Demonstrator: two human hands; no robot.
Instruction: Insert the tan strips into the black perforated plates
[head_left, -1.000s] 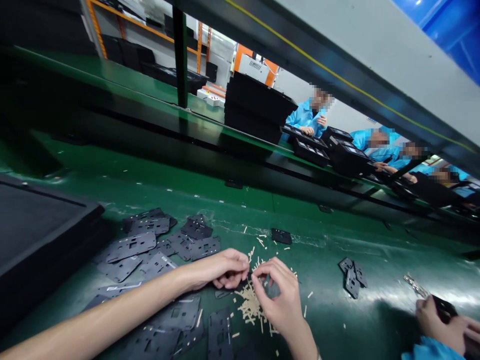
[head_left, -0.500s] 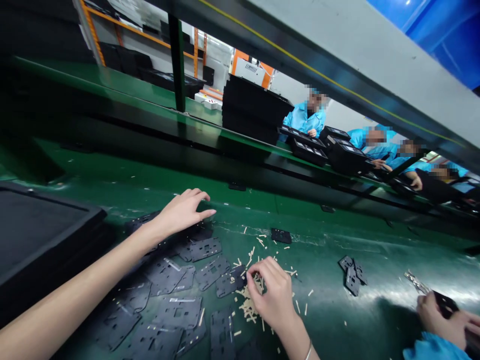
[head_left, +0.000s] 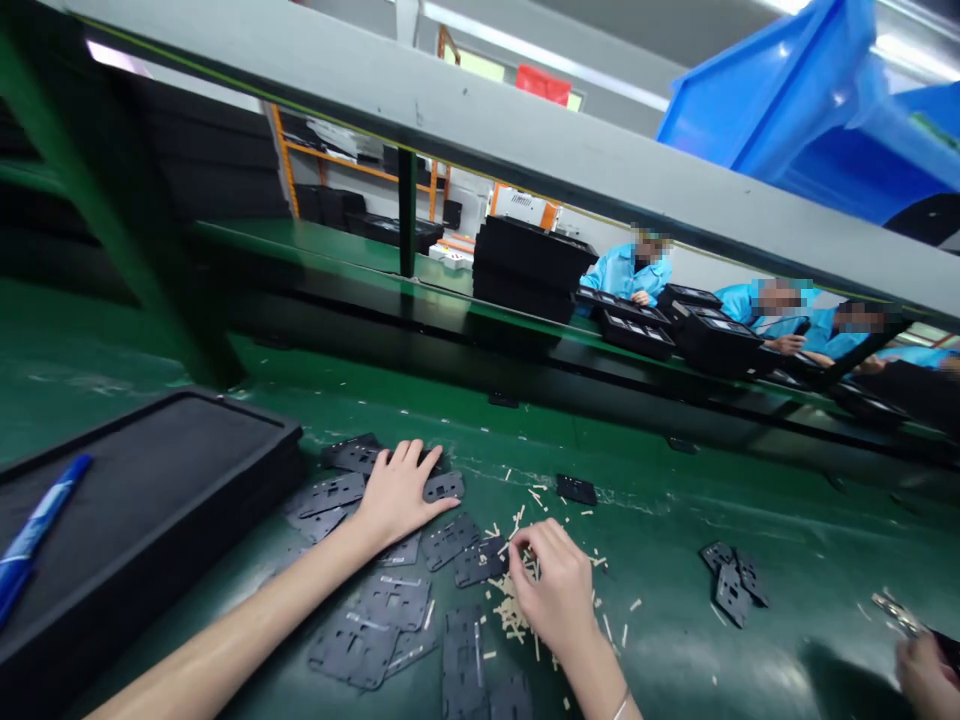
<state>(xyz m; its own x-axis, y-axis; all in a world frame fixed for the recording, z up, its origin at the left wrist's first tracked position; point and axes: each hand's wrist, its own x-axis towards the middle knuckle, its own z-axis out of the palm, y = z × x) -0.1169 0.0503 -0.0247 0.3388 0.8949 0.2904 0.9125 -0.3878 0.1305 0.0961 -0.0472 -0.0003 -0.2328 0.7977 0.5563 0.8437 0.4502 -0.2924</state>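
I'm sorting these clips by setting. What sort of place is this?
Most likely a factory assembly line: a long green belt, piles of flat dark plates under the left hand, and people in blue coats at black trays.

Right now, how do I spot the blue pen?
Find the big black tray at the left of the green belt. The pen lies on it, near the picture's left edge. It is slim and blue; the nearby plates are flat and grey.

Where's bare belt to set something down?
Bare belt between the sliver pile and the small plate cluster; also the far strip behind the lone plate. Crowded: scattered plates around the left hand, right hand on the pile.
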